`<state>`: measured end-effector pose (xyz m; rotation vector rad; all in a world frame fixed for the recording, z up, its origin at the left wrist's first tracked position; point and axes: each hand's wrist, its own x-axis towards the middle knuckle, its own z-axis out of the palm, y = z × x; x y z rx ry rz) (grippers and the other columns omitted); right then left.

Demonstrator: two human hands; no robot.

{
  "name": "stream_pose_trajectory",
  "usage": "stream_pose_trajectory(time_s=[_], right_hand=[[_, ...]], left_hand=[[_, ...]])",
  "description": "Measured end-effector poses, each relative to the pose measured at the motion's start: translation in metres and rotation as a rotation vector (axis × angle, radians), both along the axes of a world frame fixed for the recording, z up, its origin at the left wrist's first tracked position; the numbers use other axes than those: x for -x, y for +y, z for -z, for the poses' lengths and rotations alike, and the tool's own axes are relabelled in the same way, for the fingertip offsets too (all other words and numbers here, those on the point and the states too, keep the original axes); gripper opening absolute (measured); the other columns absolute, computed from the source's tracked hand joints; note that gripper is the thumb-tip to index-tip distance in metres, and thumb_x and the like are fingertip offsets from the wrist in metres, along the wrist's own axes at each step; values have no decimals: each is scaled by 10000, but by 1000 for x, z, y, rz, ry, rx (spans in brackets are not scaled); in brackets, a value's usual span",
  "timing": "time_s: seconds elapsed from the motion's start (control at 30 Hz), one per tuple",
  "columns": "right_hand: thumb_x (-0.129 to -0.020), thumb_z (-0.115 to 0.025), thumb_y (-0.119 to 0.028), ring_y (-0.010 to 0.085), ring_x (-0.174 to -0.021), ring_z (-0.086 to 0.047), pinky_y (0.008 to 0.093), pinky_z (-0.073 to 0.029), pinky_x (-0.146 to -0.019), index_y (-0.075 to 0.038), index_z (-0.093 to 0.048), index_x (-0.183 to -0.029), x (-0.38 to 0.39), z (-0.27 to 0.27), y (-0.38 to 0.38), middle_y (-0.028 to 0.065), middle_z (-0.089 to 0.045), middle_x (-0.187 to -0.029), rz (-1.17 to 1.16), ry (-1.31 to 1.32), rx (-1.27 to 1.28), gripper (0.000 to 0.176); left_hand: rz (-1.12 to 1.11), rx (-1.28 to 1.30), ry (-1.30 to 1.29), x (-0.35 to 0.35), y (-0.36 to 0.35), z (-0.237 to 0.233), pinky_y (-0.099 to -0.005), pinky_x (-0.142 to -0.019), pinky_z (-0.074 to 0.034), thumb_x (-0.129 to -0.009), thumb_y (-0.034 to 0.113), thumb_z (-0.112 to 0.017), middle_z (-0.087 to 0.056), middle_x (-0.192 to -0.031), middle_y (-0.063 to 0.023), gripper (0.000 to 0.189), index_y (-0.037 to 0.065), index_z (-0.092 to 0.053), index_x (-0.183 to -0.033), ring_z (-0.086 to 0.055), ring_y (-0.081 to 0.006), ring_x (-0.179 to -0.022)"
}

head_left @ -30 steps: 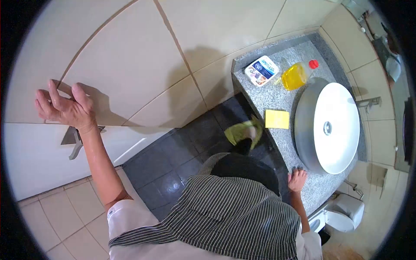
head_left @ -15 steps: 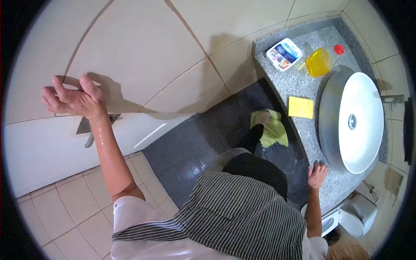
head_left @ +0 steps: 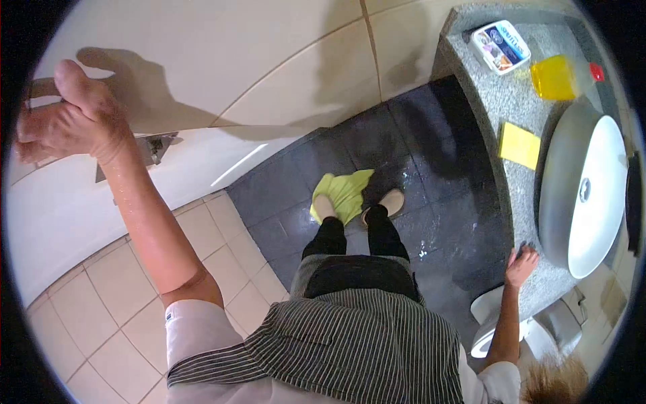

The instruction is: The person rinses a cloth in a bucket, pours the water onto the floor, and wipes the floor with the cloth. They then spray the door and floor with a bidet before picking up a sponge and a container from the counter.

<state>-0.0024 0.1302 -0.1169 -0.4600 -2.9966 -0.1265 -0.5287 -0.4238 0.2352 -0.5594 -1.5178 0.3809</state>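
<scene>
My left hand (head_left: 74,121) is stretched out at the far left against or close to the beige tiled wall (head_left: 269,60), thumb apart from the fingers, holding nothing. Just below it is a metal handle plate (head_left: 155,149), partly behind my wrist. On the grey stone counter (head_left: 521,222), my right hand (head_left: 522,267) rests near the front edge, fingers laid on the top. A green cloth (head_left: 346,194) lies on the dark floor under my left shoe (head_left: 324,206). My right shoe (head_left: 391,201) stands beside it.
The counter carries an oval basin (head_left: 595,202), a yellow sponge cloth (head_left: 519,145), a bottle of yellow liquid (head_left: 555,77) and a white tub labelled Spotless (head_left: 501,47). A toilet (head_left: 491,337) stands at lower right. Wet patches shine on the dark floor tiles (head_left: 431,236).
The green cloth and the foot on it have moved left across the floor. My view has shifted, and my left hand appears nearer the left edge. My right hand remains on the counter.
</scene>
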Motion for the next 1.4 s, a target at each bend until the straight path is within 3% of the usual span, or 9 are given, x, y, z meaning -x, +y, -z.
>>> stream_pose_trajectory(time_s=[0.1,0.2,0.23,0.27,0.33,0.77,0.87,0.9,1.4], right_hand=[[-839,-584,-273,377,-926,-460,479,-360,-844,-21,-495,-1034,-1,1,-1,187,-498,-973,22,2,-5,331],[-832,-592,-274,375,-943,-455,478,-362,-841,-32,-492,-1053,1,-2,-5,185,-490,-993,36,7,-26,343],[-828,-596,-273,375,-952,-454,477,-363,-842,-38,-489,-1060,0,-2,-6,183,-488,-1000,49,2,-31,348],[-824,-600,-272,375,-960,-454,476,-364,-844,-43,-486,-1068,0,-1,-6,182,-486,-1006,57,-3,-33,353],[-818,-607,-265,370,-963,-453,475,-365,-849,-48,-482,-1072,1,-2,-8,177,-486,-1002,47,7,-66,357],[-799,-621,-254,337,-930,-461,445,-382,-824,-71,-512,-1037,5,-12,-19,150,-487,-976,102,50,-106,320],[-797,-625,-284,325,-931,-465,438,-378,-818,-77,-531,-1019,4,-14,-15,140,-493,-983,113,48,-46,318],[-797,-625,-292,324,-935,-467,442,-375,-823,-76,-536,-1024,3,-16,-15,139,-495,-990,113,46,-37,326],[-742,-657,-369,306,-870,-480,436,-371,-745,-113,-566,-972,10,-22,-5,115,-495,-896,44,33,42,356]], left_hand=[[-425,112,17,13,-26,6,-386,-522,-395,-841,366,-575,-582,-708,-123,258,110,-595,-871,-543,-278,-574],[-137,726,208,87,-113,-28,-352,-525,-426,-837,266,-585,-619,-754,-79,140,141,-611,-778,-581,-264,-605],[-506,403,34,70,-97,-4,-441,-760,-451,-752,558,-527,-638,-1057,-110,568,81,-636,-1041,-597,-306,-924],[-485,376,23,44,-53,8,-441,-760,-451,-752,558,-527,-638,-1057,-110,568,81,-636,-1041,-597,-306,-924],[62,-9,66,-9,26,13,-593,-987,-267,-918,545,-294,-332,-1303,-271,632,-11,-409,-1197,-283,-443,-1271],[-158,-63,-475,66,-62,9,-408,-818,-451,-754,594,-494,-622,-1131,-91,594,129,-631,-1098,-589,-313,-982],[-347,141,-84,39,-26,-4,-379,-711,-481,-796,626,-461,-652,-1050,-74,535,198,-655,-1051,-626,-271,-856],[-230,-16,-152,62,-42,-7,-489,-790,-446,-736,770,-347,-626,-1119,-116,740,212,-630,-1131,-599,-328,-957],[-613,-109,-197,44,-36,11,-469,-875,-400,-848,672,-250,-541,-1159,-218,747,70,-562,-1159,-530,-374,-1029]])
